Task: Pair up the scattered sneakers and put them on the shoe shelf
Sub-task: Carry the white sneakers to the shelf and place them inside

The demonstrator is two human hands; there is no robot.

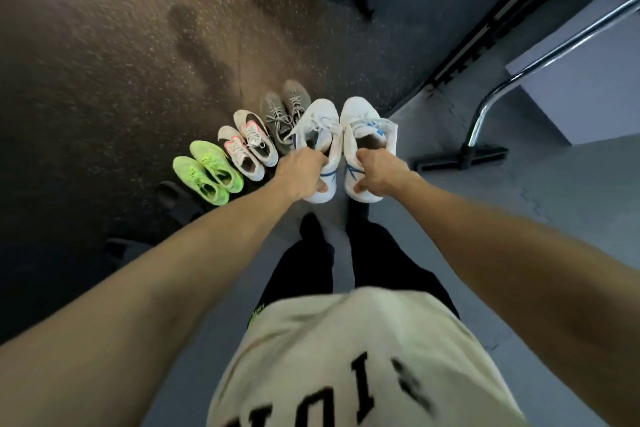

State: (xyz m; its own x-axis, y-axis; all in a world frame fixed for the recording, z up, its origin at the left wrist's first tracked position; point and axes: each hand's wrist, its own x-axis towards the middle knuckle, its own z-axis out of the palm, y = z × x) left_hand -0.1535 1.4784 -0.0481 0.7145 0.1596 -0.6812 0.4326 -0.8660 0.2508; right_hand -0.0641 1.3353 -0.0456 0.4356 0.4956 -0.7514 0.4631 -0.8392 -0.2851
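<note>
White sneakers (341,146): two held; six, seemingly, floored.

Large black block letters run across the cream cotton shirt (349,367), seen upside down and blurred; no word reads.
</note>
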